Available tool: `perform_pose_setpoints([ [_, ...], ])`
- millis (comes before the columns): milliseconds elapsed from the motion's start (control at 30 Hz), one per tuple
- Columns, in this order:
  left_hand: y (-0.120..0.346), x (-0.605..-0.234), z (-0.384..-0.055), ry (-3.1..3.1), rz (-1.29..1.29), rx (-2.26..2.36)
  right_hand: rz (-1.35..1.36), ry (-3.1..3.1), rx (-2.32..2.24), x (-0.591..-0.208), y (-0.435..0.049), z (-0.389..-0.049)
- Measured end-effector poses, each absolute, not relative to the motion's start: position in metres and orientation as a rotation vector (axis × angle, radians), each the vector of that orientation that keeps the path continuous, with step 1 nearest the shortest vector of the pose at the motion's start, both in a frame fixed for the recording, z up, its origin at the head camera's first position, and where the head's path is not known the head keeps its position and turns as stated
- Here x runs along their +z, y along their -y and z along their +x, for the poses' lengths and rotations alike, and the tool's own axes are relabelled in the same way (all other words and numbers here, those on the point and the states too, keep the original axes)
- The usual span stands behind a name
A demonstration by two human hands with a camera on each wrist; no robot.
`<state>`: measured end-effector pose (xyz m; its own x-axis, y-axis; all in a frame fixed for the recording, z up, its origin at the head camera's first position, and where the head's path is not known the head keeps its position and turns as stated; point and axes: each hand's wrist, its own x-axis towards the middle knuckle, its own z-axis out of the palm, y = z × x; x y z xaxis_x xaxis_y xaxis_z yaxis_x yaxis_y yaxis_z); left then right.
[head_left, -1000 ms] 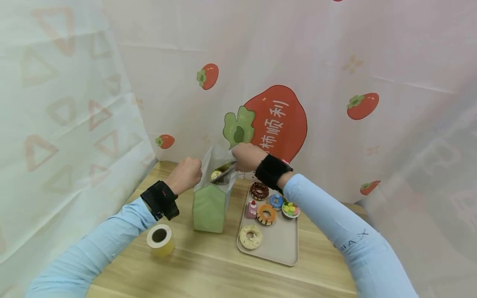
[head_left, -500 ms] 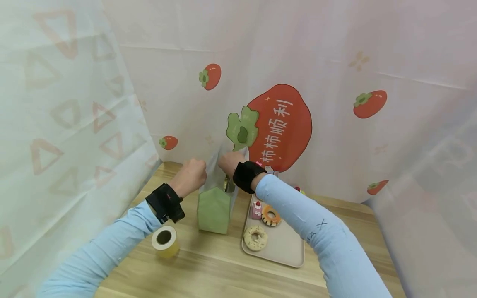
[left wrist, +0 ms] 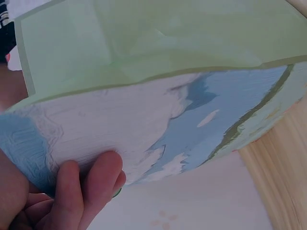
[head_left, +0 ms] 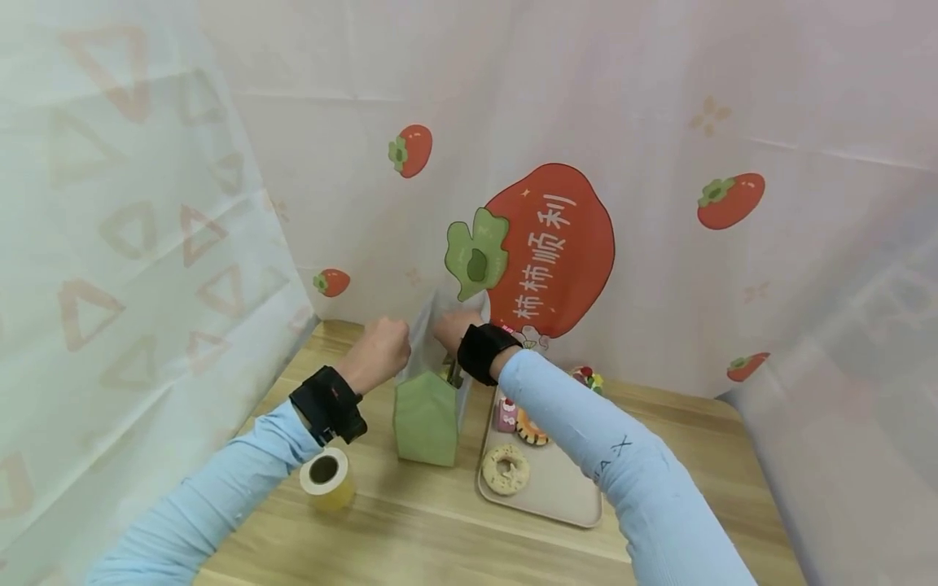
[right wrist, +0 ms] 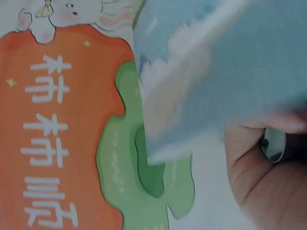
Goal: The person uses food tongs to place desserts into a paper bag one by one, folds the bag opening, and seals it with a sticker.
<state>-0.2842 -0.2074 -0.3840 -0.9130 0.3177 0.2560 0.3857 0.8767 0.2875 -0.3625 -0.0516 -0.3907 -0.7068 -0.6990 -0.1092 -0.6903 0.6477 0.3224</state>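
A paper bag (head_left: 427,423) with a pale green front stands upright on the table, its top open. Blue and white cloud print covers the bag's side (left wrist: 120,124) in the left wrist view. My left hand (head_left: 379,356) pinches the bag's upper left edge, with fingers (left wrist: 103,175) against the printed side. At the bag's mouth, my right hand (head_left: 456,327) holds metal tongs (head_left: 456,374) that point down into it. The tongs' tips and whatever they hold are mostly hidden. In the right wrist view, part of my right hand (right wrist: 259,182) shows behind the printed paper.
Right of the bag lies a beige tray (head_left: 564,496) with a cream doughnut (head_left: 493,470), a pink cake piece (head_left: 507,417) and an orange doughnut (head_left: 531,435); my right sleeve covers part of it. A yellow tape roll (head_left: 335,492) stands at left. A printed curtain (head_left: 645,309) hangs behind.
My right hand has moved left and slightly down to the bag's mouth. The tongs, with a yellowish item at their tips earlier, have tilted downward into the bag. My left hand keeps its grip.
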Motion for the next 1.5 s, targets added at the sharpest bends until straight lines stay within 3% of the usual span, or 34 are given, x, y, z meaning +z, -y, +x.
perform_pose_setpoints([
  [300, 0.208, -0.383, -0.285, 2.860, -0.519, -0.521, 1.272, 2.887, -0.377, -0.311, 0.012, -0.322],
  [667, 0.212, -0.381, -0.289, 2.844, -0.583, -0.586, 1.093, 2.891, 0.118, -0.271, -0.059, -0.276],
  [1067, 0.211, -0.384, -0.285, 2.829, -0.592, -0.580, 0.804, 2.878, 0.649, -0.298, -0.139, -0.231],
  [1500, 0.211, -0.382, -0.284, 2.862, -0.584, -0.581, 0.676, 3.123, 0.835, -0.369, -0.205, -0.198],
])
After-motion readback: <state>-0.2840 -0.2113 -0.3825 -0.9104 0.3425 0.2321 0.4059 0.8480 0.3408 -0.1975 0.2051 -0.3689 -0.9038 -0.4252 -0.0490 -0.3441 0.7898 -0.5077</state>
